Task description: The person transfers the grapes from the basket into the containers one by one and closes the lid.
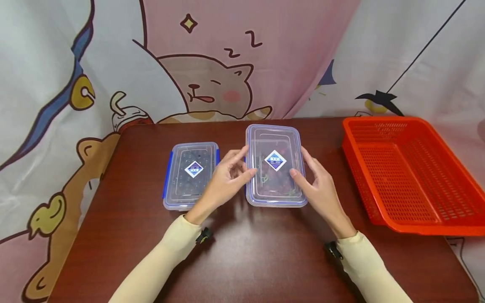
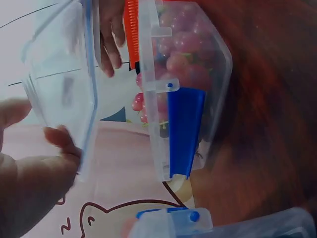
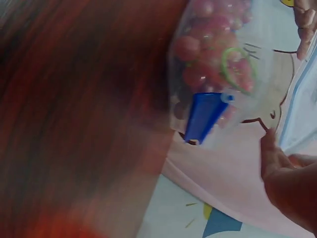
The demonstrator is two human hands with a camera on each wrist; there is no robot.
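A clear plastic lid point(image 1: 278, 136) with a purple-blue rim is held between both hands. My left hand point(image 1: 229, 172) pinches its left edge, thumb over the top. The right hand point(image 1: 320, 183) grips the opposite edge in the same way. Below the lid stands a clear food container point(image 2: 218, 62), separated from it by a gap in the left wrist view. Red grapes point(image 2: 185, 42) with green stems fill this container. A blue latch point(image 2: 185, 131) hangs down its side, unfastened; another blue latch point(image 3: 204, 116) hangs in the right wrist view.
Left of the hands, a second lidded container point(image 1: 179, 185) with blue side latches sits on the brown table point(image 1: 242, 261); its contents look dark. A red perforated plastic basket point(image 1: 369, 181) stands at the right. Behind the table hangs a cartoon-print curtain point(image 1: 303, 42).
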